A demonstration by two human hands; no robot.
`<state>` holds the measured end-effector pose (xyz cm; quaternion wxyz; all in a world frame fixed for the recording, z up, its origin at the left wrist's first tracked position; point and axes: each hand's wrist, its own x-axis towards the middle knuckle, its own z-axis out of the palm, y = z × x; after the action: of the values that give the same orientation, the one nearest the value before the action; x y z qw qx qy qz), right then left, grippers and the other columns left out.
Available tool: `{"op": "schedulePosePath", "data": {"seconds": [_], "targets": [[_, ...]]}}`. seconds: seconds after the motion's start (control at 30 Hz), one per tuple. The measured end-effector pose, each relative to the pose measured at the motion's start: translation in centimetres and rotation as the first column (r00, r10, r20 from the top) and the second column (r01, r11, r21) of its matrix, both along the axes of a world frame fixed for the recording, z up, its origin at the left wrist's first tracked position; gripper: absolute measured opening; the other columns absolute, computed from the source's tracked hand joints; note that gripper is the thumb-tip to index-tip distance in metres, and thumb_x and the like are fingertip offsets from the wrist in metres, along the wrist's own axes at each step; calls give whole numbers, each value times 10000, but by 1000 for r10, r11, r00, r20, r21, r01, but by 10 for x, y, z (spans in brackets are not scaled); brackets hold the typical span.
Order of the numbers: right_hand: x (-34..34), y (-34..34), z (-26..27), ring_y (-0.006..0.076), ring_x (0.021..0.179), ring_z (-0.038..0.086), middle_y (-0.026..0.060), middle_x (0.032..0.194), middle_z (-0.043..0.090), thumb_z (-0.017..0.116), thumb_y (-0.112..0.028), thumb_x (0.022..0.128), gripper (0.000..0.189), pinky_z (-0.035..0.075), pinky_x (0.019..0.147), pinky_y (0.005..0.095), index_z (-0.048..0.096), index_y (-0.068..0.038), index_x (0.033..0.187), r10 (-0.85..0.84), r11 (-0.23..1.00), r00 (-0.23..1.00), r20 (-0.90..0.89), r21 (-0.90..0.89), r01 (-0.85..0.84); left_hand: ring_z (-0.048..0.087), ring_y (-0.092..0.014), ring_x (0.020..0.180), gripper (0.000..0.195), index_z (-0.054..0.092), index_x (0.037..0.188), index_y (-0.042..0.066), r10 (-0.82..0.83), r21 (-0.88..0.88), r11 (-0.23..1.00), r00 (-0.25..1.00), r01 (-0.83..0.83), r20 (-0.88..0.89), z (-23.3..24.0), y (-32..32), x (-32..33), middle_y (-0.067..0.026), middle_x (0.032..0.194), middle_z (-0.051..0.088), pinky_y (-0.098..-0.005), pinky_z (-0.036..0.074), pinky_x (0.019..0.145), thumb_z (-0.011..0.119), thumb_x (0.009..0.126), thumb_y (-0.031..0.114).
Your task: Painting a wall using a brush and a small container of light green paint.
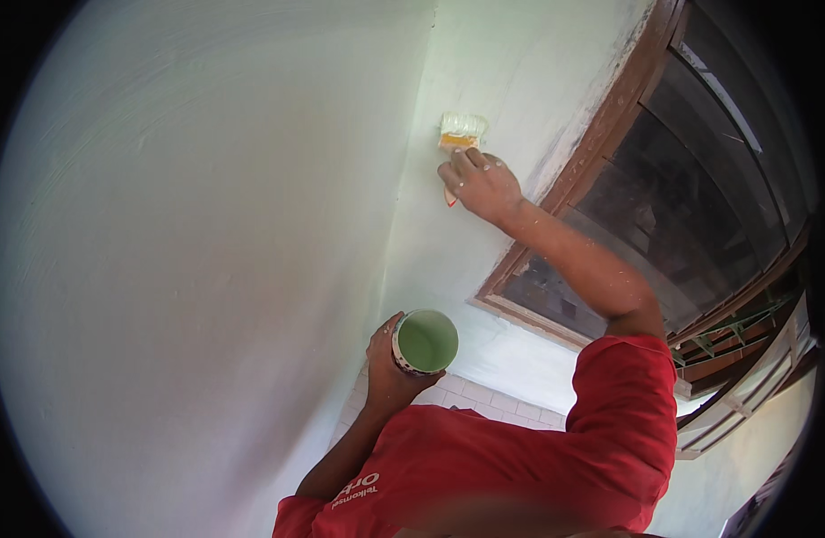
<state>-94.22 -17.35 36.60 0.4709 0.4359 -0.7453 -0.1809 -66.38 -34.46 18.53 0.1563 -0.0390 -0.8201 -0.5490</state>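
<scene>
My right hand (486, 183) grips a flat paintbrush (460, 138) by its handle, whose red tip sticks out below my fingers. Pale wet paint coats the bristles, which lie against the pale green wall (453, 249) between the corner and the window. Lower down, my left hand (392, 370) is wrapped around the side of a small paint tub (426, 341). Light green paint shows inside the tub. Small paint spots dot my right hand and forearm.
A wooden window frame (587, 165) with dark glass panes (668, 195) borders the wall at right. Another wall (204, 255) meets this one at a corner on the left. Tiles (500, 403) show below, and an opened window sash (742, 403) juts out at lower right.
</scene>
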Motion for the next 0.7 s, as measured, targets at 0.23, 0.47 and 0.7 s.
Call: {"op": "schedulePosePath", "data": {"seconds": [0.23, 0.47, 0.7], "targets": [[3, 8, 58, 390, 894, 729, 150, 966, 759, 683, -252, 997, 175, 589, 794, 497, 779, -144, 1097, 90, 928, 812, 577, -345, 142, 546, -380, 1346, 1203, 427, 1555, 57, 60, -55, 997, 998, -62, -37, 10, 0, 3, -176, 1429, 560, -505, 456, 1131, 1063, 544, 194], [38, 48, 273, 388, 808, 749, 214, 905, 756, 717, -121, 928, 141, 576, 736, 462, 777, -48, 1033, 14, 824, 988, 154, -561, 76, 529, -407, 1361, 1160, 428, 1549, 26, 55, 11, 998, 998, -55, -7, 11, 0, 5, -203, 1450, 564, -544, 407, 1167, 1037, 588, 251], [8, 38, 169, 284, 1035, 745, 77, 1168, 726, 688, -63, 890, 235, 651, 798, 420, 680, -124, 1117, -187, 971, 965, -185, -184, 153, 535, -415, 1354, 1159, 435, 1539, 17, 61, 35, 998, 998, -60, -22, 7, 0, 4, -207, 1438, 578, -543, 417, 1157, 1039, 576, 246]]}}
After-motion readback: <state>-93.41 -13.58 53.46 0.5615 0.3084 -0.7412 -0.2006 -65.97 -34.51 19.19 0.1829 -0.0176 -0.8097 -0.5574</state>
